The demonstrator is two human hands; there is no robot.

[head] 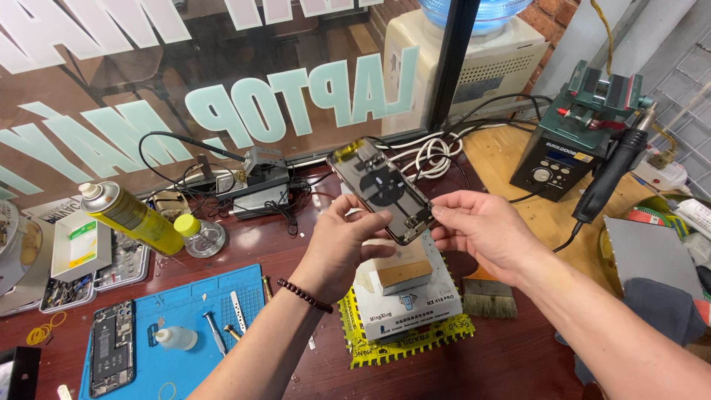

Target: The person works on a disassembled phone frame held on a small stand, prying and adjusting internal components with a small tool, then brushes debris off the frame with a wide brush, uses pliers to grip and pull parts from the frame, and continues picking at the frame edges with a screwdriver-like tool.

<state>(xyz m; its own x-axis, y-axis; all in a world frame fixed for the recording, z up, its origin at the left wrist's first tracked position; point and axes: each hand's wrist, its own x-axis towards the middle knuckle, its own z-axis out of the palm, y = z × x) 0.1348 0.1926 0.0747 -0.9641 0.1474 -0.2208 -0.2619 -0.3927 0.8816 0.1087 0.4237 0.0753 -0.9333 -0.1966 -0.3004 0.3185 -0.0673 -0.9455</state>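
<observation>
A dark red workbench (518, 363) holds a blue work mat (185, 318) at the left, with an opened phone (112, 358), a small white dropper bottle (175, 338) and metal hand tools (216, 333) lying on it. Behind the mat, a yellow spray can (133, 218) lies tilted next to a small clear bottle with a yellow cap (198, 235), near a tangle of black cables (274, 204). At the right stand a dark rework station (563, 159) with its black handpiece (611, 174), and a flat paintbrush (489, 296) lies beside a white box (411, 300) on a yellow mat (400, 344).

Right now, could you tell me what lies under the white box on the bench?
A yellow mat with black print lies under the white box, its edges showing. The box covers the mat's middle.
</observation>
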